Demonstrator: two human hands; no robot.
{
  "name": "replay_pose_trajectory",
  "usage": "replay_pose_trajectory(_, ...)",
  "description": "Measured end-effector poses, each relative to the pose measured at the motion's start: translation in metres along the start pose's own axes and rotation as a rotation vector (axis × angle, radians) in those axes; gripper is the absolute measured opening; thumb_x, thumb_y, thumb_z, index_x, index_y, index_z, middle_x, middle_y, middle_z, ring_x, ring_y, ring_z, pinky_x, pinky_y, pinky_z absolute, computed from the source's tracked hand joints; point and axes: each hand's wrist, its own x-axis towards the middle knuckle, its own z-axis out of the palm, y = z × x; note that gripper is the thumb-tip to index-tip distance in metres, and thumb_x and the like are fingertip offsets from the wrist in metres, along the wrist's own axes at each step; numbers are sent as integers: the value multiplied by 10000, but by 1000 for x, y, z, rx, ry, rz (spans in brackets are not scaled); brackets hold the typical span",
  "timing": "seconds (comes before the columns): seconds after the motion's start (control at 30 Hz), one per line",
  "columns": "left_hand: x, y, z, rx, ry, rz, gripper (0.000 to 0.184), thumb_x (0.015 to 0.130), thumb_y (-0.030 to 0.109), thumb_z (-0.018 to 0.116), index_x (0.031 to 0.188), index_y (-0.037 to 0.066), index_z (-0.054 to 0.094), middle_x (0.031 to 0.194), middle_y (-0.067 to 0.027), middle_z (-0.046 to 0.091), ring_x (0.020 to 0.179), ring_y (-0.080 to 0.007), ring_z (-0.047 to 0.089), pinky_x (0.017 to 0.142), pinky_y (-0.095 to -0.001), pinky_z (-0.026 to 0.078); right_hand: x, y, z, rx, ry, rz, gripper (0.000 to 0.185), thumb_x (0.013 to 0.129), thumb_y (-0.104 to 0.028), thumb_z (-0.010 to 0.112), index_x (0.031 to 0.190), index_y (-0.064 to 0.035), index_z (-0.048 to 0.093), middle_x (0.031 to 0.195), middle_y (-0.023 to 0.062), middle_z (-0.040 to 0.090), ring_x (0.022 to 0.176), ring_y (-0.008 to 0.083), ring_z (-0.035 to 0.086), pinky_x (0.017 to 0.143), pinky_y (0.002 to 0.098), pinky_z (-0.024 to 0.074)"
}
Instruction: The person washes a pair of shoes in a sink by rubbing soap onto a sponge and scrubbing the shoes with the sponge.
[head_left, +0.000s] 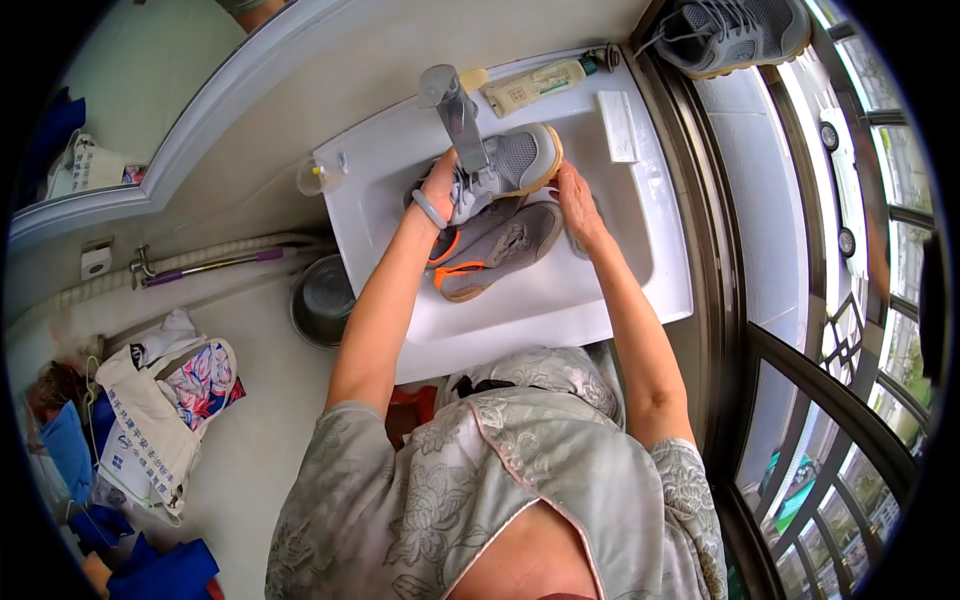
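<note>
A grey mesh sneaker (pixel 522 160) with a tan sole edge is held up under the faucet (pixel 455 105), over the white sink (pixel 375 320). My left hand (pixel 440 190), with a pale band at the wrist, is closed around its heel end. My right hand (pixel 574 200) has its fingers against the toe end of the same sneaker. Below it in the basin lies a second grey shoe (pixel 500 255) with orange trim. Beside that, another orange-trimmed shoe is partly hidden. Whether water is running cannot be made out.
On the sink's back ledge lie a pale tube (pixel 535 88) and a white box (pixel 618 127). Another grey sneaker (pixel 735 35) rests on the windowsill at the upper right. A metal basin (pixel 322 300) stands left of the sink. Cloth bags (pixel 165 410) hang at the left.
</note>
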Motion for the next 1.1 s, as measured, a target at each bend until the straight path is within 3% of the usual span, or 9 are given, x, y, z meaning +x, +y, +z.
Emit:
replay_pose_trajectory(0.1, 12, 4, -9, 22, -136, 13, 195, 888, 149, 627, 995, -9, 669, 909, -102, 715, 780, -214, 701, 739, -338, 595, 2, 1, -7, -385, 111, 119, 489, 1042, -410, 357, 1262, -19, 552, 1108, 179, 629, 1042, 321, 606, 959, 398, 447)
replay_pose_trajectory(0.13, 13, 1, -5, 6, -46, 49, 229, 871, 151, 635, 1020, -20, 668, 941, -119, 714, 794, -214, 697, 758, -343, 592, 2, 13, -11, -571, 128, -22, 390, 996, -344, 508, 1241, -43, 551, 1134, 166, 622, 1075, 360, 578, 958, 447, 446)
replay_pose_trajectory(0.17, 12, -2, -4, -5, -44, 54, 229, 871, 151, 635, 1020, -20, 668, 941, -119, 714, 794, -214, 697, 758, -344, 592, -4, 26, -16, -578, 118, -21, 390, 996, -344, 508, 1241, -43, 551, 1134, 166, 622, 1075, 360, 578, 958, 447, 446)
replay_pose_trajectory(0.23, 10, -7, 2, -25, -67, 101, 266, 853, 156, 642, 1041, -30, 668, 962, -136, 710, 807, -225, 694, 770, -354, 589, -24, 42, -24, -1279, 263, -232, 318, 909, -248, 639, 1126, -25, 571, 1121, 187, 564, 1057, 405, 537, 893, 534, 452)
replay_pose_trajectory(0.27, 12, -11, 7, -70, -84, 88, 248, 839, 154, 642, 1013, -20, 668, 939, -140, 704, 814, -240, 688, 780, -358, 585, -31, 51, -25, -1326, 261, -85, 388, 868, -206, 675, 1185, -53, 514, 1174, 166, 512, 1100, 402, 510, 877, 541, 467)
replay_pose_trajectory(0.4, 26, -33, 1, -147, -14, 121, 190, 876, 216, 663, 944, 38, 654, 895, -97, 692, 819, -231, 675, 800, -364, 571, -41, 56, -14, -1232, 202, 109, 627, 806, -172, 741, 1293, -27, 373, 1198, 210, 501, 1084, 420, 532, 883, 520, 491)
replay_pose_trajectory(0.63, 15, -52, 11, -49, 140, 146, 302, 947, 316, 627, 1084, 47, 646, 1031, -83, 692, 929, -207, 663, 871, -364, 546, -47, 13, -36, -813, 129, 379, 568, 737, -180, 767, 1165, 44, 469, 1178, 287, 532, 1112, 423, 535, 905, 491, 484)
replay_pose_trajectory(0.83, -2, -77, 24, 76, 120, 206, 481, 1021, 457, 487, 1302, 72, 546, 1300, -88, 602, 1158, -216, 603, 1012, -387, 487, -29, -14, 58, -605, 329, -476, 557, 788, -228, 739, 1252, -1, 533, 1182, 232, 547, 1134, 411, 514, 975, 455, 446)
replay_pose_trajectory(1.1, -55, -71, 40, 131, 123, 221, 591, 1064, 462, 347, 1434, 6, 418, 1454, -133, 487, 1331, -266, 487, 1124, -412, 404, 38, 14, 43, -828, 580, -256, 481, 762, -258, 771, 1137, -9, 601, 1098, 240, 571, 1011, 419, 540, 885, 472, 469)
